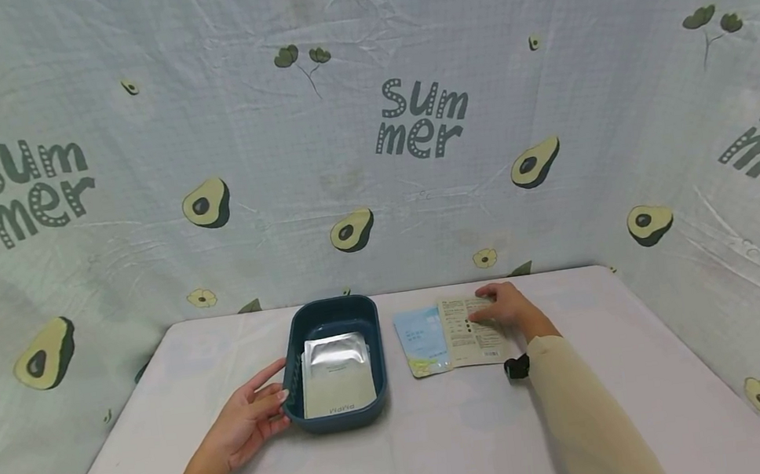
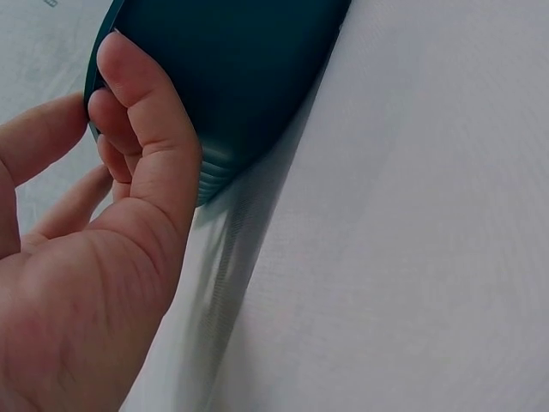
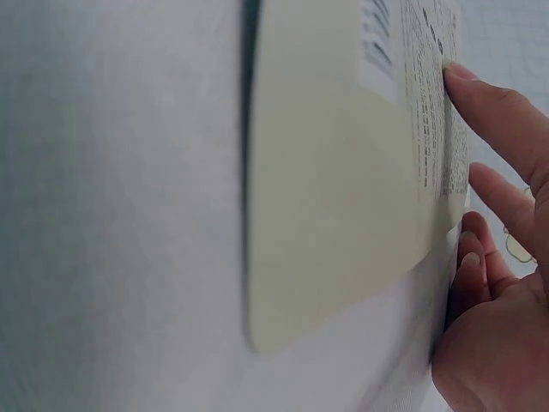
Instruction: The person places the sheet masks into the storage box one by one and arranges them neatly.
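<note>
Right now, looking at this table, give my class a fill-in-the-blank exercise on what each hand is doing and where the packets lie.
1. The left hand touches the dark blue ____.
2. Inside the bin lies a ____ packet.
3. The right hand rests on the beige packet, which overlaps a light ____ packet.
4. Both of those packets lie on the ____.

Missing words: bin; silver; blue; table
</note>
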{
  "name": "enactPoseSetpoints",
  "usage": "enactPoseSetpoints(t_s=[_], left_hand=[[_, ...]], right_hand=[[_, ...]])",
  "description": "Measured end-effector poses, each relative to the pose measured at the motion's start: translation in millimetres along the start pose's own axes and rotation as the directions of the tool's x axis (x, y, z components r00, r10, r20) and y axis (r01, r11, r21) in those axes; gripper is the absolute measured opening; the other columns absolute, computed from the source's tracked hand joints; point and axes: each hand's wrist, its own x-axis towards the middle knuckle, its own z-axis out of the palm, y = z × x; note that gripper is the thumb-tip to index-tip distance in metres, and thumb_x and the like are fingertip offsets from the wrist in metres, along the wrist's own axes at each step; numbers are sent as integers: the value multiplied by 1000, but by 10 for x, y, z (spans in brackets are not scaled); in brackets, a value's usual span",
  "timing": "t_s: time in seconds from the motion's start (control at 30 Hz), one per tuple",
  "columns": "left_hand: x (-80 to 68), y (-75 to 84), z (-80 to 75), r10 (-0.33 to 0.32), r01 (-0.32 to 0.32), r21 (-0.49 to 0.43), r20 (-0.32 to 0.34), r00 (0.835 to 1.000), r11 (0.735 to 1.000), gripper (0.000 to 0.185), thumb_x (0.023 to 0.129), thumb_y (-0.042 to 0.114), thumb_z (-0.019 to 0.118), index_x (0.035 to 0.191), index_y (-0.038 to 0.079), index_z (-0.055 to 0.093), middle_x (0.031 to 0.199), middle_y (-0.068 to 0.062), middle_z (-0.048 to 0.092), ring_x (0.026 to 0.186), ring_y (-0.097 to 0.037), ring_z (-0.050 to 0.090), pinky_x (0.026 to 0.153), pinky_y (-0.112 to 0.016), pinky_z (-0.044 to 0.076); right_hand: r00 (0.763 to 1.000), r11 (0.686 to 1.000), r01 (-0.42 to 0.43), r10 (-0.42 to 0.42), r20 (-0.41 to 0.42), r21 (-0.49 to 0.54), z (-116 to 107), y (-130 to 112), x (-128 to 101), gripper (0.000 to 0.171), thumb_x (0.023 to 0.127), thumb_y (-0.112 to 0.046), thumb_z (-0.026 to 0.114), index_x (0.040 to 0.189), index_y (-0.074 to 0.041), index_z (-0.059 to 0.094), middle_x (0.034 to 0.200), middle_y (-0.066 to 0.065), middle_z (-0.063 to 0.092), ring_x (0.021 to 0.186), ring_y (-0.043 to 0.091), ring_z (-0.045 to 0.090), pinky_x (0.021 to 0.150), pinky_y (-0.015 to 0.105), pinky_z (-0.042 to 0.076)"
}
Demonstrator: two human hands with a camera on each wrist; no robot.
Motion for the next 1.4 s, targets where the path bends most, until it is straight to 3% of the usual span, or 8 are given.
enactPoseSetpoints(t_s=[0.47,1.03,1.4], left_hand=[[1,-41,-19,12,-12,-22,16,1000,1000,75,104,4,55,164,9,10,110,3,66,89,-11,67,78,-25,59],[24,-35,-27,25,-25,-21,43,999,999,74,104,4,54,165,10,11,111,3,66,89,-10,67,77,-25,59],[19,-29,-39,10,-10,-5,16,1000,1000,77,104,4,56,165,11,10,113,2,67,89,-10,67,78,-25,60]], right_hand=[[1000,1000,3,-3,-19,17,47,20,0,67,83,-26,86,139,-2,58,141,21,57,120,32,53,113,53,40],[1000,1000,-17,17,-10,-26,-6,2,-9,67,84,-29,86,139,-3,57,148,22,52,126,34,51,116,55,38],[1000,998,-12,12,-2,-56,-7,15,47,68,82,-32,87,135,-1,55,143,22,54,120,34,53,112,53,42]])
